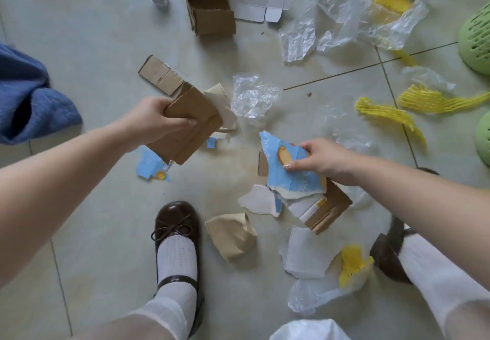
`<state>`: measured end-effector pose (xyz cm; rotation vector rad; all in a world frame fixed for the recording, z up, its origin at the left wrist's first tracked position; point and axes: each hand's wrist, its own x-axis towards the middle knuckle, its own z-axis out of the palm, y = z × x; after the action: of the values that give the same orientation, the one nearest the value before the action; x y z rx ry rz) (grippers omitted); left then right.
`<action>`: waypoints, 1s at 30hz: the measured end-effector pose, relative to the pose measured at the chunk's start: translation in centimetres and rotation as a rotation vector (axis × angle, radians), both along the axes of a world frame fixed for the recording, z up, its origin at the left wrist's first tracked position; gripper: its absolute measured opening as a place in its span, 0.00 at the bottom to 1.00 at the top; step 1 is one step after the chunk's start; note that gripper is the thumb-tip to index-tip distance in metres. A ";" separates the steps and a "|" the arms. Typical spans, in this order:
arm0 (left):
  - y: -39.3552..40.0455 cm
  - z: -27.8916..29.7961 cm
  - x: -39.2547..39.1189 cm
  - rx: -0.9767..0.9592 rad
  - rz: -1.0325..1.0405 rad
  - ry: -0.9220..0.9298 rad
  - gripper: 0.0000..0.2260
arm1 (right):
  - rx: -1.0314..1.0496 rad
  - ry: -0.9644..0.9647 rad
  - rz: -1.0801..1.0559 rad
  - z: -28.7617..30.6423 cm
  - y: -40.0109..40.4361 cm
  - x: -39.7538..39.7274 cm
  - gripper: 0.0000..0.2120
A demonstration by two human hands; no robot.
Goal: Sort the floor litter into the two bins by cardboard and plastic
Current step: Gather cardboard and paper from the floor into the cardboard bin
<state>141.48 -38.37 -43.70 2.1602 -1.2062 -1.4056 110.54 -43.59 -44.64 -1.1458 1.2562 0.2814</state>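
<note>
While the left hand grips brown cardboard, the right hand (arm outstretched) pinches blue cardboard.

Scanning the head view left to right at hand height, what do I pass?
Blue cloth → left hand gripping brown cardboard → crumpled clear plastic → right hand pinching the blue printed carton piece → yellow foam netting → green bin.

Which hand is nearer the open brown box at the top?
Left. The left hand, gripping a cardboard piece, sits below the box and slightly to its left. The right hand, pinching a blue carton scrap, is farther down and off to the right.
</note>
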 end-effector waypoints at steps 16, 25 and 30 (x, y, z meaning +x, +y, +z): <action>-2.8 -4.0 -1.0 -0.177 -0.680 -0.561 0.14 | -0.543 0.264 0.747 -3.7 7.9 2.8 0.13; -1.6 -3.7 -1.0 -0.024 -0.438 -0.374 0.11 | -0.492 0.237 0.793 -4.6 8.0 2.4 0.13; -1.3 -3.2 -1.2 -0.013 -0.278 -0.208 0.10 | -0.462 0.189 0.628 -4.1 5.9 2.1 0.18</action>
<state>140.24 -39.64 -46.89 2.2413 -1.6408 -1.2917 112.64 -37.66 -48.74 -1.9466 1.1221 0.5957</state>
